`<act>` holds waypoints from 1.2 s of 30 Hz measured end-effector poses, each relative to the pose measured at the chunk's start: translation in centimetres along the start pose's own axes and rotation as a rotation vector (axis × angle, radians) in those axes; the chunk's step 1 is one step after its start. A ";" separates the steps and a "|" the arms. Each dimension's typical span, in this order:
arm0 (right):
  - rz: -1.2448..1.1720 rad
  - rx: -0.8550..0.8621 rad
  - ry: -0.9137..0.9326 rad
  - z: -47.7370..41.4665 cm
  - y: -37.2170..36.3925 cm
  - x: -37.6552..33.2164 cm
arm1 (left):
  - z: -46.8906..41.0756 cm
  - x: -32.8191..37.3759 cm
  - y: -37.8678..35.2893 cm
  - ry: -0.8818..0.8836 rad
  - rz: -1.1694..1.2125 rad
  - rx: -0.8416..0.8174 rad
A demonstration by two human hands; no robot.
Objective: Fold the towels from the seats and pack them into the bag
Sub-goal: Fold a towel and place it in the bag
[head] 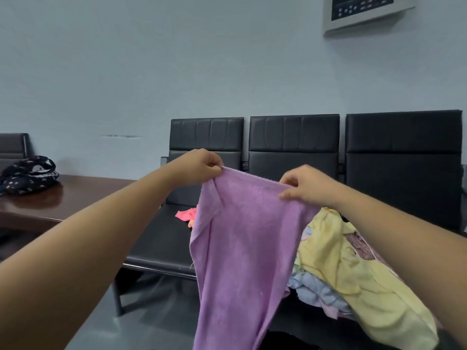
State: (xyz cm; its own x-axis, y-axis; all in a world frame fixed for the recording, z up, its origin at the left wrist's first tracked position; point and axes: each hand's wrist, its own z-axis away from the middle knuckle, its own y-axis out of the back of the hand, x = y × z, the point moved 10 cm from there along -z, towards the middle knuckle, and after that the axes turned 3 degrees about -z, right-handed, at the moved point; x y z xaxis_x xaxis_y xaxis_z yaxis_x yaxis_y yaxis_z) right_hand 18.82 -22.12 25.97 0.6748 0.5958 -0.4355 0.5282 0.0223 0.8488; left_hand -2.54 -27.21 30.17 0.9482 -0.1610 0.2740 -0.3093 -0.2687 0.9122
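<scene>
**Both hands pinch the top edge of the purple towel**

The left hand (202, 165) is closed in a pinch on the left upper corner of the purple towel (242, 248); the thumb and the bent fingers press the cloth between them, and nothing else is in this hand. The right hand (307, 185) pinches the same upper edge further to the right; its fingertips are pressed together on the cloth too. The edge is stretched between the two hands, and the towel hangs down freely in front of the black seats (161, 238); its left side is folded a little inward.

Behind the hanging towel, on the seats, lies a heap of other towels: a yellow towel (366, 281) on top, a light blue towel (313, 291) under it, and a pink towel (187, 213) further left, partly hidden. The dark patterned bag (27, 176) stands well apart on the brown table (50, 200) at the left.
</scene>
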 end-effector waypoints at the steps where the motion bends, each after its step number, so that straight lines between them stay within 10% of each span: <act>1: 0.073 -0.054 -0.018 0.1 -1.4 0.9 | 0.0 -0.4 -0.1 0.009 -0.001 0.009; 16: -0.517 0.361 -0.332 1.2 1.5 8.7 | 1.2 -8.2 -6.0 0.122 -0.367 -0.296; 23: -0.698 0.445 -0.370 1.4 1.0 9.4 | 1.5 -7.0 -6.8 0.131 0.635 -0.259; 27: -0.692 0.442 -0.300 0.7 0.7 7.8 | 1.1 -4.6 -7.4 0.079 0.821 -0.337; 36: -0.552 0.092 0.003 -0.2 -2.9 -2.6 | -0.2 0.3 -5.7 -0.050 0.441 -0.173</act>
State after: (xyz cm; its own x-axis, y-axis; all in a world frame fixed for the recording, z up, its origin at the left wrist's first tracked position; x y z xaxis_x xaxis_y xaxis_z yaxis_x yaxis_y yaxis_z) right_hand 15.40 -23.62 24.68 0.2837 0.5178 -0.8071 0.8457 0.2616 0.4651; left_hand -0.46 -25.54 25.14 0.7229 -0.2706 0.6358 -0.6611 -0.0030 0.7503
